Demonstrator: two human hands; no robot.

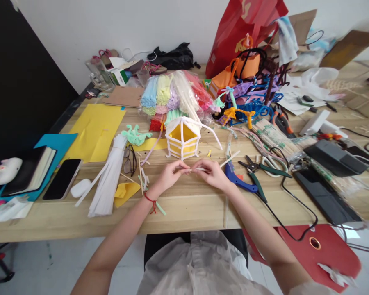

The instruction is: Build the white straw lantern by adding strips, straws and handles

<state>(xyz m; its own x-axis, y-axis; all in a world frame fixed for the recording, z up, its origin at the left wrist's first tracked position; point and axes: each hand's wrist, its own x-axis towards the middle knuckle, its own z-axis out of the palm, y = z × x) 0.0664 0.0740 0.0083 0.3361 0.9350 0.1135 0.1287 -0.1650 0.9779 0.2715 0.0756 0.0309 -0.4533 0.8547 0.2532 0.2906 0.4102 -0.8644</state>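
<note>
My left hand (173, 173) and my right hand (211, 172) meet over the front of the table, fingertips pinched close together. Between them is a thin white strip (230, 158), whose far end sticks out past my right hand; the part in the fingers is mostly hidden. Just behind my hands stands a small lantern-like frame (183, 139) of white fuzzy stems with yellow panels inside. One pale stem trails from its top to the right. A blue-handled glue gun (238, 180) lies right of my right hand, beside green-handled cutters (258, 174).
To the left lie a bundle of white strips (106, 180), glasses (130, 159), a phone (63, 179) and yellow sheets (94, 131). Bagged coloured pipe cleaners (172, 96) are piled behind. A red bag (233, 37) stands at the back. A black cable (290, 229) hangs over the front edge.
</note>
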